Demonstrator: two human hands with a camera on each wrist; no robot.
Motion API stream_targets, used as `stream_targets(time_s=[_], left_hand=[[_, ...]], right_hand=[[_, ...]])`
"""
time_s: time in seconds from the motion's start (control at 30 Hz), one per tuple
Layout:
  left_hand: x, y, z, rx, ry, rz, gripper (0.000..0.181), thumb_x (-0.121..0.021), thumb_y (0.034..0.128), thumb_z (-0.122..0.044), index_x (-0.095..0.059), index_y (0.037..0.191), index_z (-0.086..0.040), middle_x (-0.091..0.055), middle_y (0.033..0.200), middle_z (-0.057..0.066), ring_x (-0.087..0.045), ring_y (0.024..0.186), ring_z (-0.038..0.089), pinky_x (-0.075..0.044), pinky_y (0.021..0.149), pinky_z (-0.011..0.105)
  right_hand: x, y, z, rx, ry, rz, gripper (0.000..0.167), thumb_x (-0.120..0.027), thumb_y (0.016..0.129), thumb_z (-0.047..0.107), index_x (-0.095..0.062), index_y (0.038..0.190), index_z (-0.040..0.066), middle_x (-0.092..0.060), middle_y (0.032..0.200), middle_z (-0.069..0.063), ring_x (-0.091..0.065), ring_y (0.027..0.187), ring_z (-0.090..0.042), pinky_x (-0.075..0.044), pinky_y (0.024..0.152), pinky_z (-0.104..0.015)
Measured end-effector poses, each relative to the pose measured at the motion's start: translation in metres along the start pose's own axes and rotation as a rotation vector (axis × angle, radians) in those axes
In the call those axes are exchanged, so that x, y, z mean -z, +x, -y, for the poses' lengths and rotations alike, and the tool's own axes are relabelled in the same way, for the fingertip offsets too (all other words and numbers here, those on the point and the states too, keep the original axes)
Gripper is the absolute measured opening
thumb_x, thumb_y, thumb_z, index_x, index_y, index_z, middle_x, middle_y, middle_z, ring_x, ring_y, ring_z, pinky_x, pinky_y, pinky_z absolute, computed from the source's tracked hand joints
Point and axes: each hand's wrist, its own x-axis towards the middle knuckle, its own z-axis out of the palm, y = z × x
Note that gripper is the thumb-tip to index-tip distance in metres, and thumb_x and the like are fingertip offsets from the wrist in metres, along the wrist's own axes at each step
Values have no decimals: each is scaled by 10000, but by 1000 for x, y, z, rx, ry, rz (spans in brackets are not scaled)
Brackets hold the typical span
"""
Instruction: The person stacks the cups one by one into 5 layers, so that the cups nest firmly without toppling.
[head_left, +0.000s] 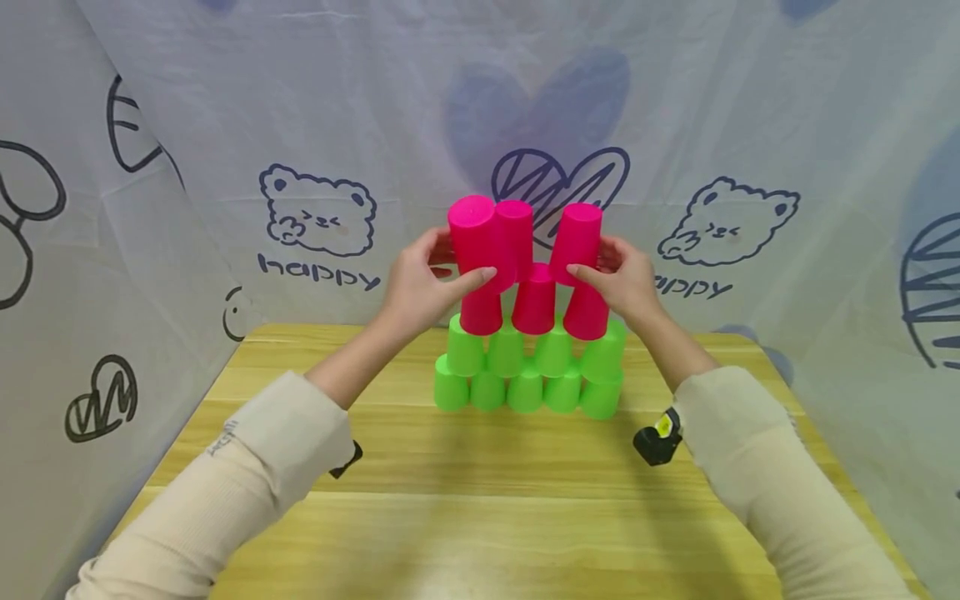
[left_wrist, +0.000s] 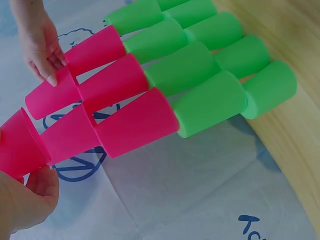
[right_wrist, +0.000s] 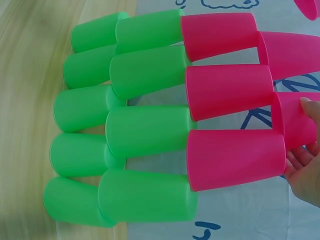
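Note:
My left hand (head_left: 423, 283) grips an upside-down pink cup (head_left: 476, 237), thumb across its near side. That cup partly covers another pink cup (head_left: 516, 225) in the stack's fourth row; whether the two touch, I cannot tell. On the right, my right hand (head_left: 626, 271) holds a pink cup (head_left: 577, 242) whose rim meets the third row in the right wrist view. Three pink cups form that third row, the middle one (head_left: 534, 304) showing best. Beneath them stand two rows of upside-down green cups (head_left: 525, 392), several in each.
The stack stands toward the back of a wooden table (head_left: 480, 517). Close behind hangs a pale curtain (head_left: 420, 125) printed with bears and hearts. A black object with a yellow patch (head_left: 657, 439) shows by the right sleeve, and a dark piece (head_left: 347, 460) by the left.

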Motion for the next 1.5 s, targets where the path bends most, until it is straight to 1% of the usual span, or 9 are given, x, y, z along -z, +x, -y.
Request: stream_targets(time_s=[0.2,0.47,0.6,0.77,0.97,1.13,1.3,1.5], left_hand=[[-1,5,-8,-1,1,8,536,-728,789,-199,-508,1247,-32,-613,1135,129,-585,1016,239,-519,854,339],[1,14,-17,-36,12,-7,528,-722,791,-184,-509,1246,-20,-615,1132,138,-584,1018,241,-513,863,332],[2,20,-19,-32,14,-20,540,-716,798,-191,-497,1266,-38,-609,1148,123,-579,1025,227,-510,862,320],[2,26,-22,-20,39,-36,552,-706,808,-209,-481,1286,-48,-600,1171,114,-569,1043,221,-506,873,321],[-4,32,-25,-16,44,-62,564,-710,807,-225,-476,1294,-63,-593,1178,104,-568,1038,216,-512,860,321],[-11,39,-31,-40,48,-78,557,-708,811,-232,-478,1290,-65,-594,1179,97,-582,1035,211,-527,848,305],[-17,45,-36,-35,68,-83,584,-704,816,-241,-457,1318,-73,-587,1200,86,-570,1059,200,-530,844,296],[-23,50,-39,-26,94,-81,587,-700,819,-237,-449,1325,-74,-582,1214,82,-565,1087,199,-531,849,292]], right_hand=[[-1,-2,-1,-3,1,-1,611,-664,855,201,-399,1381,35,-514,1331,-175,-510,1198,-301,-437,1024,-392],[-1,-1,-1,5,-2,-9,631,-667,851,203,-386,1388,29,-515,1329,-180,-511,1197,-304,-437,1023,-396],[-1,-1,-1,8,-6,-11,628,-667,852,197,-387,1388,29,-516,1327,-181,-511,1197,-305,-438,1023,-395],[-1,-1,-1,8,-14,-17,623,-668,851,192,-392,1385,28,-520,1320,-181,-512,1191,-305,-438,1023,-393],[-2,-2,-1,18,-20,-12,612,-668,850,185,-403,1377,22,-529,1305,-190,-519,1179,-312,-444,1015,-396],[-2,-1,-1,23,-23,-12,611,-667,851,186,-403,1377,21,-529,1305,-190,-518,1181,-311,-444,1015,-396],[-1,0,-1,26,-27,-15,614,-667,853,202,-403,1380,30,-526,1309,-186,-514,1187,-310,-442,1017,-398],[-2,0,-1,33,-20,-12,604,-665,854,193,-408,1375,25,-530,1305,-188,-518,1182,-310,-443,1016,-399]])
